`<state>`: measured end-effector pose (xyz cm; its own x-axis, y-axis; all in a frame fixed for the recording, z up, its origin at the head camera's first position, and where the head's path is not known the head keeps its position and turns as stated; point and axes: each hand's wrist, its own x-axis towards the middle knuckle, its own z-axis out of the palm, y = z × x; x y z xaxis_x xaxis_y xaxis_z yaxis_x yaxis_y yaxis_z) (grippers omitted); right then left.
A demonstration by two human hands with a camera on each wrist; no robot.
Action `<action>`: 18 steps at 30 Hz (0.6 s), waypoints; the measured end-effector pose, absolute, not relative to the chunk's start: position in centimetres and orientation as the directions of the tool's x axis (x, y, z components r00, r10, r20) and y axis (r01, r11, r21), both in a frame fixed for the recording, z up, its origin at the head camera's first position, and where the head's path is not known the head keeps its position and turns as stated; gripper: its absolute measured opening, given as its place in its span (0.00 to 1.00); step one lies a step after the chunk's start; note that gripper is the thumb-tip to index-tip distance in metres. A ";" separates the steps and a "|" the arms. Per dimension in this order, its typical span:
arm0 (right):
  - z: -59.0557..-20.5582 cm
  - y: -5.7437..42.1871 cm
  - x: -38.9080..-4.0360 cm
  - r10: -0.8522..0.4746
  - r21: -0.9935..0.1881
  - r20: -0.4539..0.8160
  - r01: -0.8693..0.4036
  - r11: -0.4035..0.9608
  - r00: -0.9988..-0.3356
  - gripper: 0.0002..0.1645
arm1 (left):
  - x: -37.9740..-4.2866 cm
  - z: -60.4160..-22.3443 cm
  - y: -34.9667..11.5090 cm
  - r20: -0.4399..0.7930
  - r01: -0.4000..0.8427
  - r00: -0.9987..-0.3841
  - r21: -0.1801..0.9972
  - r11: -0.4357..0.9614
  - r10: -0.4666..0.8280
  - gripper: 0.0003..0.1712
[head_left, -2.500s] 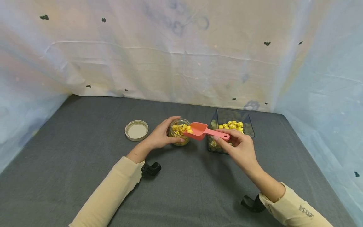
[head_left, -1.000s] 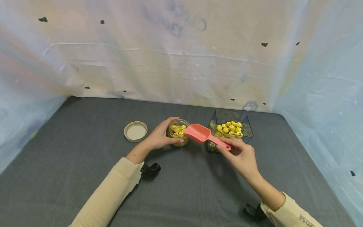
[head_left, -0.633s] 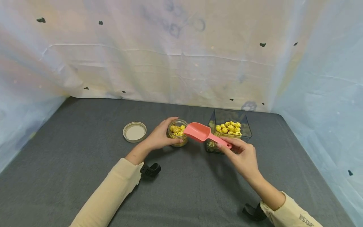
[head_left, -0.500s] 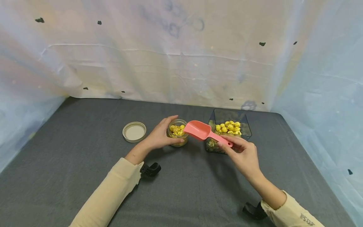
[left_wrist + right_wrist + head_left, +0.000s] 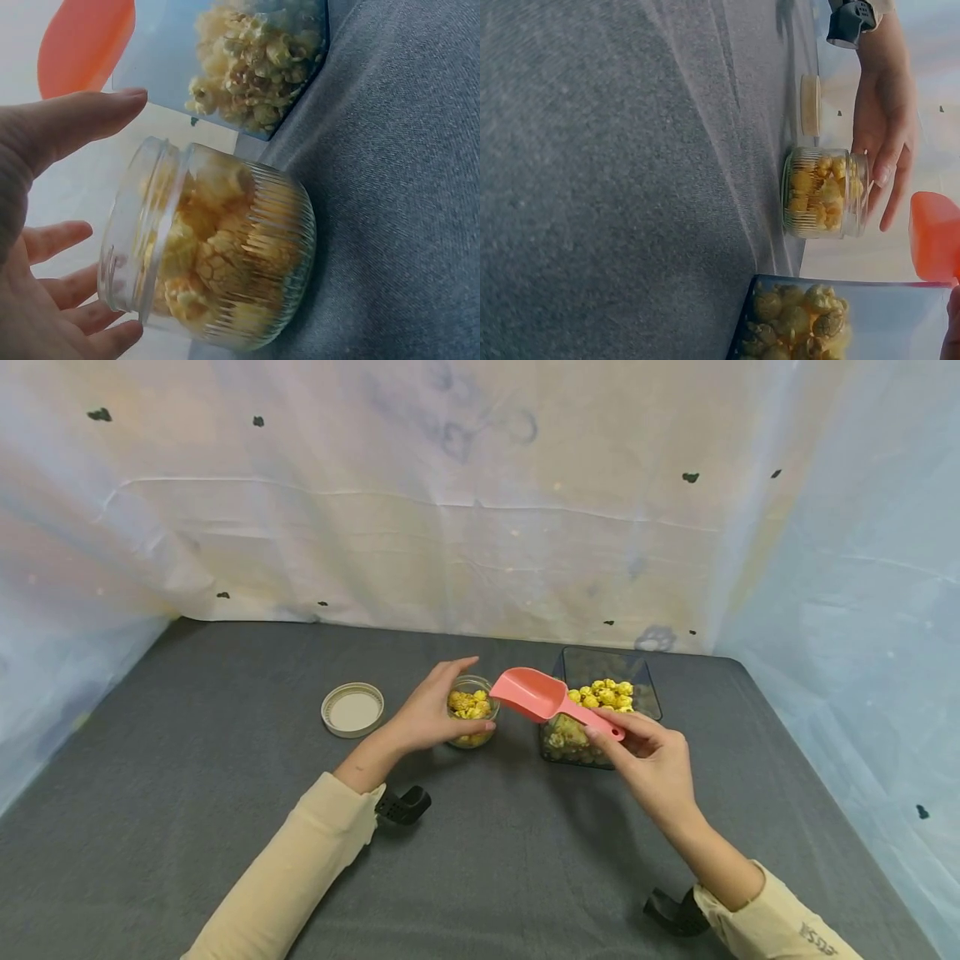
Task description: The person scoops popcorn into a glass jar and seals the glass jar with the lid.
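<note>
A ribbed glass jar (image 5: 474, 741) of yellow popcorn stands uncovered on the table. My left hand (image 5: 426, 717) is at its mouth, thumb and fingers spread; in the left wrist view the thumb is off the glass (image 5: 232, 247), while the fingers lie beside the far rim, contact unclear. My right hand (image 5: 658, 767) pinches the handle of a pink scoop (image 5: 531, 692), whose bowl looks empty. The scoop hangs between the jar and a clear, dark-tinted container (image 5: 551, 757) holding more popcorn (image 5: 609, 693).
A round jar lid (image 5: 352, 710) lies left of the jar with its inside up. Grey cloth covers the table (image 5: 480, 868). Behind it hangs a pale patterned sheet (image 5: 420, 552), and black straps (image 5: 405, 806) sit at both wrists.
Popcorn from the scoop has gone into the jar, leaving the scoop bowl bare. The scoop has since risen and drawn back slightly right. My left hand has loosened from the jar and lifted slightly.
</note>
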<state>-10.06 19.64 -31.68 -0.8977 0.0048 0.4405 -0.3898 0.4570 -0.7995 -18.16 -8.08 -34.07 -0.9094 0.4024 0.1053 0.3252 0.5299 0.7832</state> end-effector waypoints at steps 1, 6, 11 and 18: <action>-31.6 19.7 -10.1 0.009 -0.804 0.442 -0.391 0.447 -0.897 0.13 | -18.2 -34.0 -8.0 0.109 0.328 -0.909 0.781 0.531 0.402 0.54; -31.4 19.8 -10.1 0.008 -0.815 0.457 -0.415 0.404 -0.890 0.13 | -18.2 -33.7 -7.8 0.133 0.347 -0.908 0.773 0.531 0.398 0.53; -30.9 19.8 -10.2 0.023 -0.820 0.471 -0.428 0.380 -0.882 0.12 | -18.1 -33.1 -7.4 0.142 0.352 -0.908 0.771 0.531 0.395 0.54; -30.2 20.2 -10.1 0.049 -0.820 0.471 -0.417 0.392 -0.881 0.13 | -18.1 -32.5 -6.8 0.148 0.355 -0.907 0.771 0.529 0.393 0.54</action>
